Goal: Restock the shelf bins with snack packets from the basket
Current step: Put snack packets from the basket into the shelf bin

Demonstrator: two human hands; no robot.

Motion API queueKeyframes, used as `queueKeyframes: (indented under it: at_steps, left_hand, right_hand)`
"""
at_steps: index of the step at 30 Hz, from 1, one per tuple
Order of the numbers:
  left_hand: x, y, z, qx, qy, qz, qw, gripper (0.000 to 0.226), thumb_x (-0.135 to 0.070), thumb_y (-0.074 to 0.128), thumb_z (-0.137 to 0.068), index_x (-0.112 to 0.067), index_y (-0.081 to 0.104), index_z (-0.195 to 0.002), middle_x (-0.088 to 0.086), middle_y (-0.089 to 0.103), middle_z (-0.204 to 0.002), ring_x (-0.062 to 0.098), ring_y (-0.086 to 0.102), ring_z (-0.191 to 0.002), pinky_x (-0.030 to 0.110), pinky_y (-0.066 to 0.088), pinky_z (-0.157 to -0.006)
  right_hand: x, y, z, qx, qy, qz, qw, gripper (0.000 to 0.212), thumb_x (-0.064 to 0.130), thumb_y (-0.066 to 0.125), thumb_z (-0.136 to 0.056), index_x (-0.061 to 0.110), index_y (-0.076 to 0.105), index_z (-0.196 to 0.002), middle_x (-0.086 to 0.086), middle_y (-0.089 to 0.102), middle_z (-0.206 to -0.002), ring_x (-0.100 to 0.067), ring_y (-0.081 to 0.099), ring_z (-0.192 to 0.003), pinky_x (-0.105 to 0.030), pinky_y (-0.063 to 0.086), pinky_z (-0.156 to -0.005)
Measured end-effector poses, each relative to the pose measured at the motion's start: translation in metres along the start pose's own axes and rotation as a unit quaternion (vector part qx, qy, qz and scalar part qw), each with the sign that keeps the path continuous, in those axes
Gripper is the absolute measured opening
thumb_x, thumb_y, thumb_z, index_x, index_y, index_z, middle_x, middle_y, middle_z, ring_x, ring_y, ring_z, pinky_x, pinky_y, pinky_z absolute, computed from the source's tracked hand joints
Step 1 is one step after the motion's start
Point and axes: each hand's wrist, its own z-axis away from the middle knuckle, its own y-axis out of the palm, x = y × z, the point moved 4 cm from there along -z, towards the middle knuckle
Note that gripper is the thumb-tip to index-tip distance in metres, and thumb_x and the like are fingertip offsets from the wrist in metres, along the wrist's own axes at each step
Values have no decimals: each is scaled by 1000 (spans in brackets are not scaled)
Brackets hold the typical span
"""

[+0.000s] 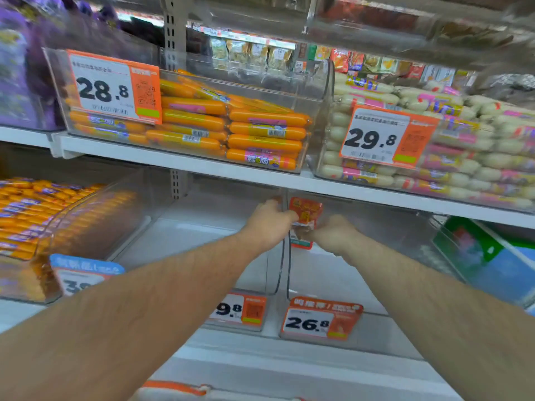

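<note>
Both my arms reach deep into the lower shelf. My left hand (267,219) and my right hand (330,234) hold red snack packets (305,211) between them, just under the shelf board above. The packets hang over the back of a clear plastic bin (347,273) tagged 26.8 (321,321). To its left stands another clear bin (202,241) with a tag ending 9.8. No packets show inside either bin. The basket is out of view.
On the upper shelf (260,175) stand clear bins of orange sausages (231,123), tagged 28.8, and white sausages (434,146), tagged 29.8. Small orange sausages (34,209) fill a lower-left bin. A green and blue pack (486,256) lies at the lower right.
</note>
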Motion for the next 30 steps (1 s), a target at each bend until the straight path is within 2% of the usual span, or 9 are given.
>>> queueKeyframes:
  at_steps: [4,7,10,14,18,22,26,28,30]
  left_hand:
    - [-12,-10,41,-21,139,-132,981,46,-16,61,-86,-11,53,-131,7,49,-128,20,51,-118,29,41,-99]
    - [-26,-21,86,-23,242,-165,956,35,-11,62,-83,-20,58,-117,-8,51,-104,0,48,-80,23,41,-78]
    - [-18,-29,133,19,211,-154,965,26,-10,60,-78,-30,56,-95,-14,54,-79,-5,49,-61,21,36,-60]
    - [26,-16,190,169,132,-212,953,20,-5,59,-80,-23,55,-89,-3,61,-79,4,48,-59,14,34,-54]
    - [72,-9,214,297,38,-342,891,32,-18,57,-89,-21,58,-121,-4,66,-112,8,51,-83,21,40,-72]
    - [96,-6,218,348,1,-355,868,38,-24,54,-94,-21,52,-131,-4,60,-124,11,49,-89,23,39,-77]
    - [101,-8,207,346,-13,-337,875,36,-24,52,-95,-21,53,-130,-4,60,-124,13,54,-98,26,44,-82]
    - [103,-8,203,340,-19,-327,881,34,-23,52,-94,-22,55,-128,-5,60,-123,14,54,-100,25,44,-83]
    - [104,-7,200,337,-20,-323,884,33,-22,51,-95,-22,56,-128,-6,58,-125,12,51,-99,23,42,-84]
  right_hand:
    - [9,-15,45,-113,-52,65,990,27,42,64,-86,20,60,-70,-3,63,-78,-30,61,-82,-27,42,-63]
    - [23,-22,96,-246,-140,93,955,19,35,59,-84,18,61,-75,-4,67,-81,-31,61,-83,-33,47,-65]
    - [25,-9,153,-340,-277,34,898,21,30,58,-78,12,57,-66,0,59,-64,-27,57,-68,-33,39,-58]
    - [-12,54,195,-241,-340,17,909,17,31,52,-70,21,45,-58,8,46,-55,-23,54,-59,-30,37,-55]
    - [-60,125,191,-17,-242,103,965,20,25,60,-80,18,53,-62,1,59,-63,-27,59,-70,-35,48,-60]
    - [-98,179,184,146,-153,211,954,24,29,58,-86,21,51,-65,-2,61,-75,-27,59,-82,-33,49,-68]
    - [-132,216,181,187,-85,253,945,32,33,57,-86,17,47,-60,-1,47,-60,-27,57,-71,-29,35,-50]
    - [-150,232,182,174,-53,262,948,29,49,59,-84,21,61,-77,2,56,-71,-23,64,-78,-27,37,-50]
    - [-162,247,184,171,-25,285,943,42,60,60,-79,26,66,-105,3,65,-97,-18,65,-89,-29,48,-63]
